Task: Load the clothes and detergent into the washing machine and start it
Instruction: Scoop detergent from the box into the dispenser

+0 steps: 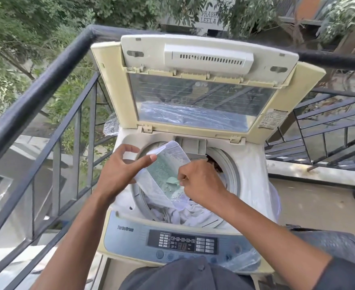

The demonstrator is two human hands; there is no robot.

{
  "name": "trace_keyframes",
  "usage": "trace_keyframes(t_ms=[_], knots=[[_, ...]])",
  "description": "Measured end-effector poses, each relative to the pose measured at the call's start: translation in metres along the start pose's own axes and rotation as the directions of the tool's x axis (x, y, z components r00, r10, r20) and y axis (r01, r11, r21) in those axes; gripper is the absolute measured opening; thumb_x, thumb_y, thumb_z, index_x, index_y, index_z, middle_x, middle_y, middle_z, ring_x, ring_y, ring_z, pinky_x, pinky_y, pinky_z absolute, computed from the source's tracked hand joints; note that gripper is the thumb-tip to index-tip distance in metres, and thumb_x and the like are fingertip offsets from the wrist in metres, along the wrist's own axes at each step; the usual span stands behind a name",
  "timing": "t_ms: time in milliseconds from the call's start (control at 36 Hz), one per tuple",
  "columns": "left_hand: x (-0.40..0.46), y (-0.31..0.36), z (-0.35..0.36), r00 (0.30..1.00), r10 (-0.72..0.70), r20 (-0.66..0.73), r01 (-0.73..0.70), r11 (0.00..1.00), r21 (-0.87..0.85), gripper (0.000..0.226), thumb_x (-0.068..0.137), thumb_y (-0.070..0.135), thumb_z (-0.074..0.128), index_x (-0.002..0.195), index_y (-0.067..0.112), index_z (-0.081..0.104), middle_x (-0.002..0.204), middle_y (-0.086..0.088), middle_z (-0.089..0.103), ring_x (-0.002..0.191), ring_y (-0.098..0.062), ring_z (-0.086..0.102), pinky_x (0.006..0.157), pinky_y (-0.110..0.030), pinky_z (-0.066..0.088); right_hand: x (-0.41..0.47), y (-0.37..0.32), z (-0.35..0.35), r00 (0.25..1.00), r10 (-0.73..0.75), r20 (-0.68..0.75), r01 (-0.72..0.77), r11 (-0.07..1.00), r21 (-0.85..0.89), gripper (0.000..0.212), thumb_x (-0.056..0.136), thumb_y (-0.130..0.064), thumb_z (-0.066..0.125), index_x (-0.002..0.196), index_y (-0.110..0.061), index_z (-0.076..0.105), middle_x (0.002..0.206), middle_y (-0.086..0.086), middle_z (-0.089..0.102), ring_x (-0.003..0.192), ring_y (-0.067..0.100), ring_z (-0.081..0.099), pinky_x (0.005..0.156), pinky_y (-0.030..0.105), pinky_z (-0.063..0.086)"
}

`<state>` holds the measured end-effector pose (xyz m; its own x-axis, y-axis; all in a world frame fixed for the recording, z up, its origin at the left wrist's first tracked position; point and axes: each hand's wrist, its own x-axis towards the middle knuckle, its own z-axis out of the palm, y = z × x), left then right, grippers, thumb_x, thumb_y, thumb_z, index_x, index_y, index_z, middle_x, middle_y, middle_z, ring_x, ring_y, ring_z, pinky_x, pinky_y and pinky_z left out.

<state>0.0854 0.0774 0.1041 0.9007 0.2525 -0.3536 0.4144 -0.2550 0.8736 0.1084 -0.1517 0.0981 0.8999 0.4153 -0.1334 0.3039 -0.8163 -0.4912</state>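
We find the washer (249,185) at frame centre, lid (201,97) raised. The pouch (164,170) hangs over the drum opening, its long axis running from upper centre down toward lower right, open mouth uppermost. The left hand (120,170) pinches its left edge; the right hand (201,181) grips its right side. White clothes (193,214) lie in the drum.

Soft bright daylight; wide-angle bending at edges
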Motion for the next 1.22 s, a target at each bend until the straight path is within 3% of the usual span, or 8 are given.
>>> trace_keyframes(t_ms=[111, 417, 528, 583, 750, 833, 1000, 1222], knots=[[0.001, 0.000, 0.001, 1.000, -0.013, 0.005, 0.013, 1.000, 0.013, 0.073, 0.050, 0.079, 0.082, 0.107, 0.037, 0.064, 0.101, -0.005, 0.076, 0.096, -0.022, 0.073, 0.082, -0.053, 0.067, 0.000, -0.004, 0.005, 0.997, 0.074, 0.031, -0.076, 0.994, 0.078, 0.013, 0.084, -0.008, 0.074, 0.090, -0.018, 0.080, 0.090, 0.002, 0.076, 0.086, 0.022, 0.071, 0.073, 0.033, 0.059], [0.004, -0.002, 0.004, 1.000, -0.027, -0.002, 0.027, 0.998, 0.054, 0.070, 0.052, 0.079, 0.083, 0.105, 0.038, 0.064, 0.100, -0.008, 0.078, 0.095, -0.023, 0.074, 0.079, -0.053, 0.067, -0.001, -0.020, 0.022, 0.994, 0.076, 0.084, -0.088, 0.983, 0.158, 0.011, 0.081, -0.012, 0.072, 0.083, -0.021, 0.077, 0.082, -0.002, 0.075, 0.081, 0.023, 0.071, 0.069, 0.041, 0.062], [0.007, -0.004, 0.004, 0.999, -0.038, 0.001, 0.038, 0.998, 0.043, 0.073, 0.052, 0.078, 0.082, 0.108, 0.034, 0.065, 0.083, 0.006, 0.080, 0.093, -0.022, 0.073, 0.080, -0.052, 0.067, 0.002, -0.015, 0.025, 0.982, 0.158, 0.104, -0.180, 0.947, 0.265, 0.015, 0.076, -0.009, 0.077, 0.073, -0.023, 0.077, 0.066, -0.015, 0.069, 0.076, 0.013, 0.072, 0.069, 0.042, 0.063], [0.008, -0.007, 0.003, 0.998, -0.057, 0.012, 0.056, 0.998, 0.034, 0.074, 0.053, 0.077, 0.082, 0.109, 0.032, 0.065, 0.083, 0.011, 0.080, 0.095, -0.022, 0.073, 0.081, -0.052, 0.067, 0.001, -0.011, 0.024, 0.964, 0.225, 0.138, -0.260, 0.901, 0.347, 0.016, 0.076, -0.010, 0.080, 0.068, -0.024, 0.076, 0.060, -0.014, 0.070, 0.070, 0.011, 0.073, 0.070, 0.041, 0.064], [0.016, -0.021, -0.001, 0.995, -0.093, 0.035, 0.093, 0.996, 0.014, 0.069, 0.057, 0.076, 0.086, 0.107, 0.031, 0.069, 0.100, -0.002, 0.079, 0.094, -0.022, 0.072, 0.081, -0.052, 0.067, -0.005, 0.002, 0.017, 0.902, 0.382, 0.201, -0.420, 0.668, 0.614, 0.005, 0.086, -0.001, 0.078, 0.082, -0.002, 0.076, 0.068, 0.014, 0.075, 0.058, 0.019, 0.074, 0.051, 0.026, 0.057], [0.016, -0.024, -0.003, 0.995, -0.091, 0.035, 0.092, 0.995, -0.024, 0.072, 0.058, 0.073, 0.084, 0.110, 0.026, 0.068, 0.084, 0.011, 0.080, 0.090, -0.021, 0.073, 0.081, -0.051, 0.067, -0.006, 0.013, 0.018, 0.880, 0.427, 0.206, -0.438, 0.563, 0.701, 0.006, 0.086, 0.000, 0.080, 0.081, -0.003, 0.077, 0.071, 0.015, 0.076, 0.066, 0.029, 0.077, 0.054, 0.029, 0.058], [0.021, -0.035, -0.001, 0.994, -0.103, 0.047, 0.107, 0.991, -0.085, 0.074, 0.057, 0.073, 0.084, 0.113, 0.027, 0.069, 0.102, -0.001, 0.079, 0.089, -0.024, 0.074, 0.084, -0.051, 0.067, -0.009, 0.027, 0.014, 0.849, 0.473, 0.237, -0.431, 0.357, 0.829, 0.005, 0.086, 0.004, 0.078, 0.085, 0.000, 0.077, 0.070, 0.017, 0.074, 0.063, 0.028, 0.071, 0.057, 0.029, 0.057], [0.030, -0.047, 0.008, 0.986, -0.158, 0.051, 0.164, 0.977, -0.140, 0.072, 0.055, 0.073, 0.086, 0.109, 0.029, 0.069, 0.102, -0.010, 0.072, 0.085, -0.026, 0.070, 0.082, -0.049, 0.067, -0.006, 0.036, 0.012, 0.807, 0.545, 0.230, -0.396, 0.208, 0.895, 0.006, 0.087, 0.005, 0.077, 0.086, 0.000, 0.079, 0.078, 0.023, 0.075, 0.067, 0.031, 0.068, 0.059, 0.031, 0.062]])
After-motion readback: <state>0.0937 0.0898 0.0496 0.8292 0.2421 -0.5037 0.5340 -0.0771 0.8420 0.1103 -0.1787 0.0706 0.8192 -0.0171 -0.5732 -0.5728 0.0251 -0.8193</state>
